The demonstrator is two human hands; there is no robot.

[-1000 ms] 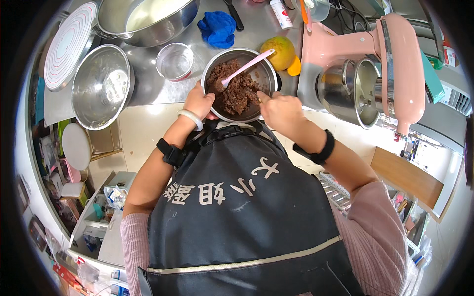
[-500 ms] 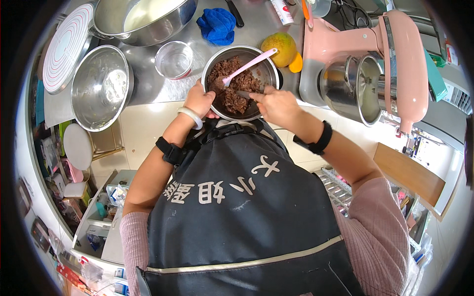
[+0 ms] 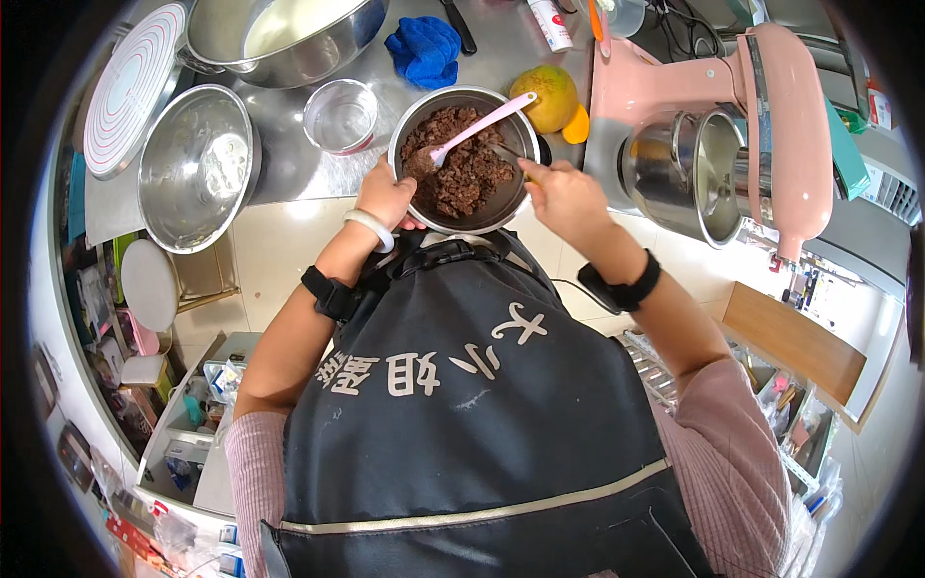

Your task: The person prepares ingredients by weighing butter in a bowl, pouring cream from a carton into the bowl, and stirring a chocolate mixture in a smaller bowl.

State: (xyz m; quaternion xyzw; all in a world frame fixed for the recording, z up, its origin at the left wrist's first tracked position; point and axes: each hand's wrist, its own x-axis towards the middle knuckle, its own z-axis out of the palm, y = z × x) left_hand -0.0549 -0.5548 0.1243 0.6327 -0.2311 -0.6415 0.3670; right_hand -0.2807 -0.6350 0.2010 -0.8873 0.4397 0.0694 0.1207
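A steel bowl [image 3: 501,204] at the counter's front edge holds dark brown crumbly mash [image 3: 479,186]. My left hand [image 3: 383,196] grips the bowl's left side, its thumb on the rim and fingers underneath. In my right hand [image 3: 568,200], at the right rim, is a thin metal utensil [image 3: 505,152]; its tip reaches into the bowl, and I cannot tell whether it is a knife or a spoon. A pink spatula [image 3: 491,123] rests in the mash, its handle leaning over the upper right rim, held by neither hand.
A round green-orange fruit [image 3: 549,96] sits behind the bowl. Rightward stands a pink stand mixer [image 3: 792,144] with its steel bowl [image 3: 665,183]. To the left are a clear plastic tub [image 3: 340,118], a steel basin [image 3: 198,169] and a large pot [image 3: 347,43]. A blue cloth [image 3: 424,53] lies behind.
My right hand has moved right, drawing the metal utensil from the middle of the mash toward the bowl's right wall. The spatula has shifted slightly left; my left hand stays on the bowl.
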